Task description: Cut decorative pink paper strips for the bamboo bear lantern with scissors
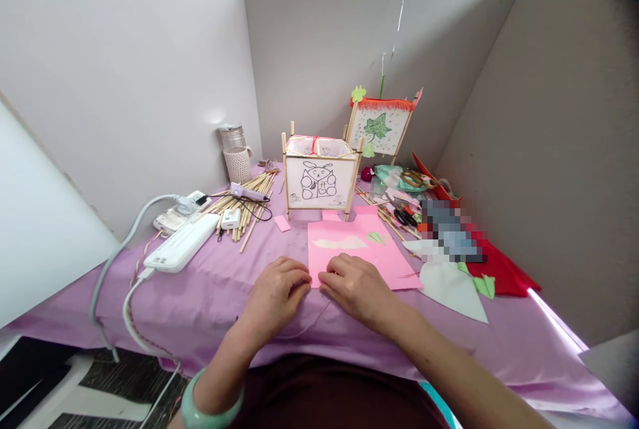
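Both hands are at the near left corner of a pink paper sheet (pixel 369 266). My left hand (pixel 280 288), with a pale green bangle on its wrist, has its fingers pinched together at the sheet's left edge. Beside it, my right hand (pixel 352 283) lies over the sheet's near edge with its fingers curled and pressed together. Whatever is between the fingertips of either hand is too small to make out. A white paper strip (pixel 339 243) and small green paper pieces (pixel 377 237) rest on the sheet. Behind it stands a stick-framed paper lantern (pixel 319 184) with a drawn animal.
Wooden sticks (pixel 244 206), a lilac glue gun (pixel 248 193), a white power bank (pixel 182 243) and a bottle (pixel 235 156) are left. Right are black scissors (pixel 405 217), white paper (pixel 452 289) and red cloth (pixel 504 269). Another lantern (pixel 382 126) stands behind; grey panels enclose the table.
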A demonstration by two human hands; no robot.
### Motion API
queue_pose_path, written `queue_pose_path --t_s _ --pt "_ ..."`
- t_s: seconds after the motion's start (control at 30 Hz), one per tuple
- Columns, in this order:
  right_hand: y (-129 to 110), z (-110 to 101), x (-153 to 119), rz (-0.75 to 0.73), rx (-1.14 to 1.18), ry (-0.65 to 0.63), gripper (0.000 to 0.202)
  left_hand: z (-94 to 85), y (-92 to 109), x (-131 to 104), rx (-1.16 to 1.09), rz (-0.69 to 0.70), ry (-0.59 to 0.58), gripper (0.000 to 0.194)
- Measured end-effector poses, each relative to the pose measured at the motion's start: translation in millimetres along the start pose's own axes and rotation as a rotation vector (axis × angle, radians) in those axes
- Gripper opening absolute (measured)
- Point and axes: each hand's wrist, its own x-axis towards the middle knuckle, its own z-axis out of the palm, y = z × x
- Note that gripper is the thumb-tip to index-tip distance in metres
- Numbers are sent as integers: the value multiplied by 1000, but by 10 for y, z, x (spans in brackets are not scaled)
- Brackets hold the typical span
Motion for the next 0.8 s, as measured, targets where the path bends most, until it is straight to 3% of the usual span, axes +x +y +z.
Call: queue_pose_path --t_s 0.43,0.6,0.8 --pt "-48 -21 -15 71 33 2 19 21 -21 23 90 44 19 16" --pt "-69 19 -16 112 49 23 17 84 62 -8 88 106 119 17" --pt "-53 -31 -95 153 100 10 13 157 165 34 144 89 3 20"
